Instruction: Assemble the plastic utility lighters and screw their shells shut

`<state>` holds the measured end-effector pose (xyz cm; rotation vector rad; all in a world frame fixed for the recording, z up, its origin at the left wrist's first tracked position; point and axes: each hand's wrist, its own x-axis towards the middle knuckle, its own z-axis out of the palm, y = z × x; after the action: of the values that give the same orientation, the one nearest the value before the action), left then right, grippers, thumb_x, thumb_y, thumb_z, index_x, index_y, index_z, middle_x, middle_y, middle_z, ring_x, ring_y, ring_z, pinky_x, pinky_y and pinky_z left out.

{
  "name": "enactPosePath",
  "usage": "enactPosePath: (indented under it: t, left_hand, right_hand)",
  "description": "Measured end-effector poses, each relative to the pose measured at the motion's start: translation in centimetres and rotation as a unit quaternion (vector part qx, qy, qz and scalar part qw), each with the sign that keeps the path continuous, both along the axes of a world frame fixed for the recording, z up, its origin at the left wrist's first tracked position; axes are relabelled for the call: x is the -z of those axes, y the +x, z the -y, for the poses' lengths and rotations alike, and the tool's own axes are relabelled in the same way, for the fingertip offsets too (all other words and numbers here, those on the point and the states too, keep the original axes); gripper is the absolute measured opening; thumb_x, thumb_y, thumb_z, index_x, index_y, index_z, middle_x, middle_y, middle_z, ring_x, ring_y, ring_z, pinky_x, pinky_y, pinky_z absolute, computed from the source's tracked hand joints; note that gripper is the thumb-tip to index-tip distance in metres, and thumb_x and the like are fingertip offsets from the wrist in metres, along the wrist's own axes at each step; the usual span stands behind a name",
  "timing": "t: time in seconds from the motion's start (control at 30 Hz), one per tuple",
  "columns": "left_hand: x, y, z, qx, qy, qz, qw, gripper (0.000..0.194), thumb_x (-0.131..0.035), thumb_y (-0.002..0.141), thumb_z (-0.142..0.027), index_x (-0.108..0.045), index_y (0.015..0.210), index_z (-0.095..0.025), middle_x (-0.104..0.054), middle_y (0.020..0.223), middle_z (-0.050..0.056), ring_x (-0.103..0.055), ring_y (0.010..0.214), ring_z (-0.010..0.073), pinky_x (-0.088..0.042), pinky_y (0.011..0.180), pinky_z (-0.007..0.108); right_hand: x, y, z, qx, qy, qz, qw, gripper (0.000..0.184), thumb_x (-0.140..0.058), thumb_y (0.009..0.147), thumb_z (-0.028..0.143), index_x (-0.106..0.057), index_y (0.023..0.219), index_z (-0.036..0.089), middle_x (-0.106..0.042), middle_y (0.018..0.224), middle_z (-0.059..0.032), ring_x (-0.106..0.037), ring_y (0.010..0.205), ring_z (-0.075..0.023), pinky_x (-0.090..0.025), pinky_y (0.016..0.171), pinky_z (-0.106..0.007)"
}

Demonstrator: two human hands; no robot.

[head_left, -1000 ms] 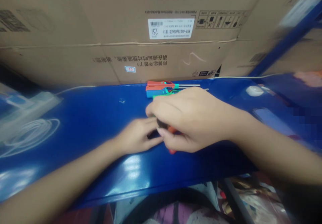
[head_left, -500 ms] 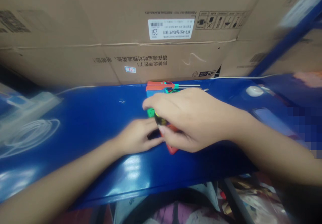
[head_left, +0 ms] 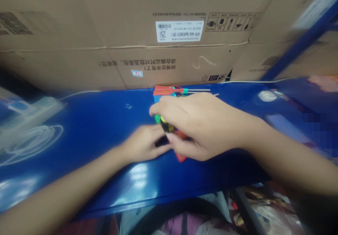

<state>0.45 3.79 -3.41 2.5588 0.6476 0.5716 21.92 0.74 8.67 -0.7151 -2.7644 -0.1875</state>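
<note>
My right hand (head_left: 200, 125) is closed round a black-and-yellow handle (head_left: 167, 126), whose working end is hidden under the palm. Below it, a red lighter (head_left: 181, 157) shows only in part, its front end sticking out by my right thumb. My left hand (head_left: 146, 143) reaches in from the left, thumb and fingers curled against the red lighter, fingertips partly covered. Just beyond my right hand lie long-nosed lighters with metal tubes: a red one (head_left: 165, 90) at the back, a blue one (head_left: 163, 98) beside it, and a green one (head_left: 157, 118) mostly covered.
Behind the blue table (head_left: 105, 115) stands a large cardboard box (head_left: 126, 23). A coiled white cable (head_left: 34, 140) and a pale power strip lie left. At the right are a white mouse (head_left: 267, 96) and a phone (head_left: 286, 125). A blue post (head_left: 298, 48) rises there.
The black-and-yellow handle has tilted slightly in my right hand, showing a little more of its yellow end. Both hands stay in nearly the same place.
</note>
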Motion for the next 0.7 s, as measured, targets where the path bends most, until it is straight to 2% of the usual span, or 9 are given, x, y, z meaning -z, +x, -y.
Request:
enactPosePath:
  t: [0.13,0.27,0.4,0.53,0.7]
  left_hand:
    - [0.00,0.05,0.02,0.001,-0.002,0.002,1.000,0.028,-0.060,0.094,-0.032,-0.063,0.119,-0.020,-0.072,0.112,0.007,-0.070,0.096,0.0229,-0.058,0.091,0.039]
    - [0.07,0.13,0.05,0.000,-0.007,0.007,1.000,0.032,-0.060,0.094,-0.033,-0.061,0.123,-0.021,-0.070,0.120,0.008,-0.068,0.106,0.0257,-0.057,0.094,0.041]
    - [0.16,0.07,0.06,-0.011,0.003,0.003,1.000,0.030,-0.061,0.093,-0.034,-0.063,0.120,-0.020,-0.072,0.115,0.009,-0.069,0.105,0.0266,-0.058,0.092,0.041]
    - [0.25,-0.03,-0.01,-0.004,0.010,-0.002,1.000,0.033,-0.060,0.094,-0.034,-0.061,0.123,-0.020,-0.071,0.117,0.008,-0.069,0.103,0.0259,-0.057,0.093,0.042]
    - [-0.10,0.09,0.05,-0.004,0.011,-0.012,1.000,0.027,-0.058,0.095,-0.036,-0.063,0.116,-0.020,-0.072,0.107,0.007,-0.070,0.095,0.0232,-0.058,0.088,0.038]
  right_hand:
    - [0.16,-0.01,-0.09,0.006,0.014,0.007,1.000,0.027,-0.040,0.098,0.031,-0.060,0.107,0.015,-0.067,0.085,-0.0039,-0.053,0.066,-0.0154,-0.028,0.056,-0.028]
    - [0.20,0.03,-0.07,-0.007,0.022,-0.011,1.000,0.027,-0.043,0.093,0.027,-0.059,0.110,0.013,-0.068,0.097,-0.0062,-0.054,0.070,-0.0155,-0.026,0.055,-0.028]
    - [0.07,0.09,0.03,-0.008,0.028,-0.005,1.000,0.025,-0.041,0.096,0.028,-0.061,0.102,0.015,-0.066,0.087,-0.0034,-0.051,0.065,-0.0148,-0.025,0.055,-0.028]
    - [-0.01,0.00,0.07,-0.006,0.014,-0.002,1.000,0.028,-0.044,0.093,0.027,-0.058,0.113,0.013,-0.067,0.097,-0.0064,-0.053,0.069,-0.0152,-0.026,0.056,-0.028]
    - [-0.22,0.14,0.13,0.008,0.009,0.013,1.000,0.024,-0.041,0.094,0.027,-0.059,0.106,0.016,-0.066,0.078,-0.0016,-0.049,0.062,-0.0139,-0.026,0.057,-0.028]
